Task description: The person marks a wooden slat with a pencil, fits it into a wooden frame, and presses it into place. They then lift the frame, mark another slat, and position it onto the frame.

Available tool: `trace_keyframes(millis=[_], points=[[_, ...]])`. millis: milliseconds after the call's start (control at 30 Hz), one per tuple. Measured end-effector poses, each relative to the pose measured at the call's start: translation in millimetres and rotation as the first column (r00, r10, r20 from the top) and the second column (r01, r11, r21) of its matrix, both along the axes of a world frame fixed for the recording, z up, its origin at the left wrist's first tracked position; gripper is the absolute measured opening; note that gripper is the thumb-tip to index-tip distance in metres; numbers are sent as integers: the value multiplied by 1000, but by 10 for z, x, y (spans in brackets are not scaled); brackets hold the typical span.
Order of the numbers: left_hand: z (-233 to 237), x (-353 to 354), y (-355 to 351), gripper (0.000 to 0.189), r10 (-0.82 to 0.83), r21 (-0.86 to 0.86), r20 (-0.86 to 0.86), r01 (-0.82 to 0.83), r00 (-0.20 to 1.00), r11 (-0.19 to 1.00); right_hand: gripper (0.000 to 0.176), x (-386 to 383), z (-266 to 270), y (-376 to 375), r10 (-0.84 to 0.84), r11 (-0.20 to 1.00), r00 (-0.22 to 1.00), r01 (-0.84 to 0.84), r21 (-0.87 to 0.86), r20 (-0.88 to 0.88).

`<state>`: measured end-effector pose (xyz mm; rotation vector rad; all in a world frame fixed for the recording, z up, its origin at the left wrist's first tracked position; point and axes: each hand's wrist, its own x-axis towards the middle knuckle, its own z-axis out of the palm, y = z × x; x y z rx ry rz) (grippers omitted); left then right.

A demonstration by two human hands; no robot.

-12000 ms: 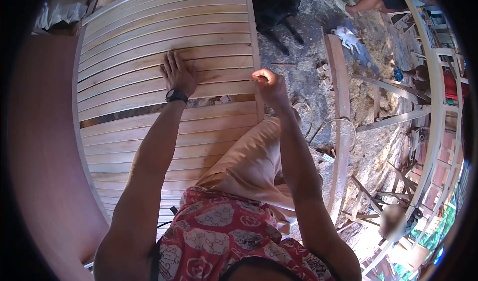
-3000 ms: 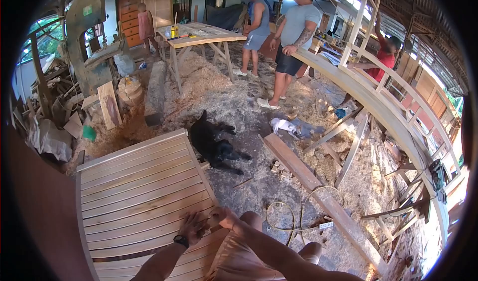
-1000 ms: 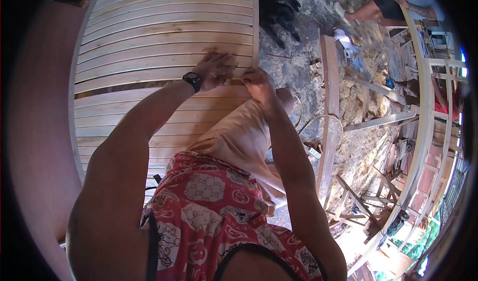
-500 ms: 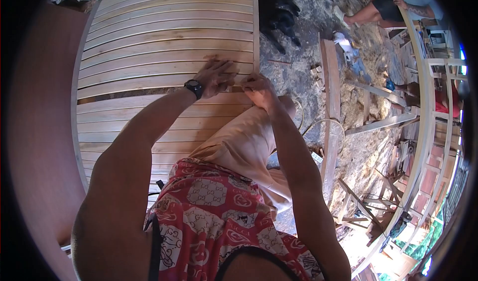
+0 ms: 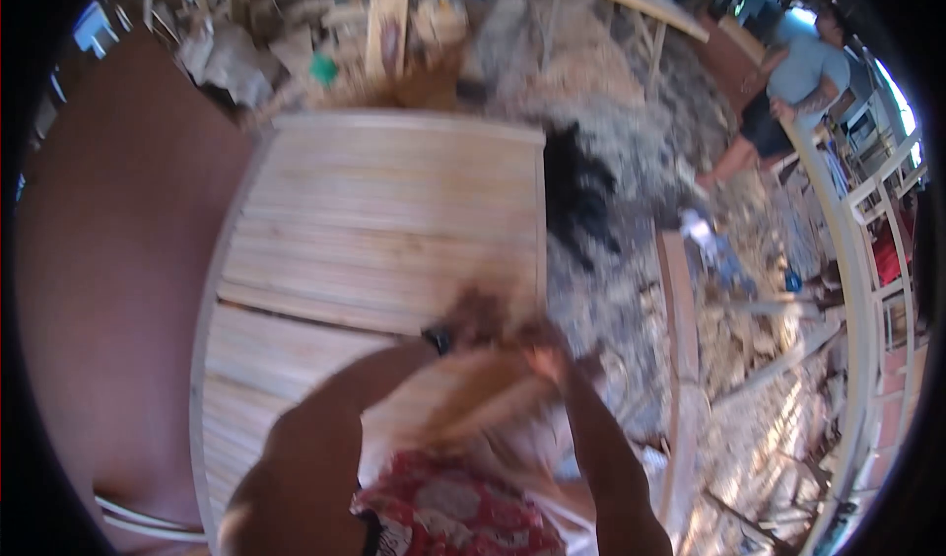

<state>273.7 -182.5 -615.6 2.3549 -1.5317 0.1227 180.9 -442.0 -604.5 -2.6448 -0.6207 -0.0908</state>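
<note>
A light wooden panel of narrow slats (image 5: 384, 201) in a frame lies in front of me, with a dark gap between two slats. My left hand (image 5: 478, 317), with a dark watch at the wrist, is over the panel near its right edge. Close beside it, my right hand (image 5: 540, 347) is at the frame's right side. Motion blur smears both hands, so their fingers and anything between them cannot be made out.
A large smooth brown surface (image 5: 118, 260) runs along the left. Beyond the panel's right edge lies a black furry shape (image 5: 581, 196). A long beam (image 5: 680, 329) stands right of it. A person in a grey shirt (image 5: 813, 73) is at the upper right, near curved wooden framing (image 5: 838, 221).
The view has tilted up, so the panel's far edge and the cluttered ground beyond now show. Both hands appear lower and further right in the picture, and they are blurred.
</note>
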Motion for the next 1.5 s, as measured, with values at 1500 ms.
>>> trace_keyframes(millis=[1500], points=[[490, -962, 1751, 48, 655, 130, -306, -651, 691, 748, 7, 53, 230, 123, -74, 974, 997, 77, 212, -23]])
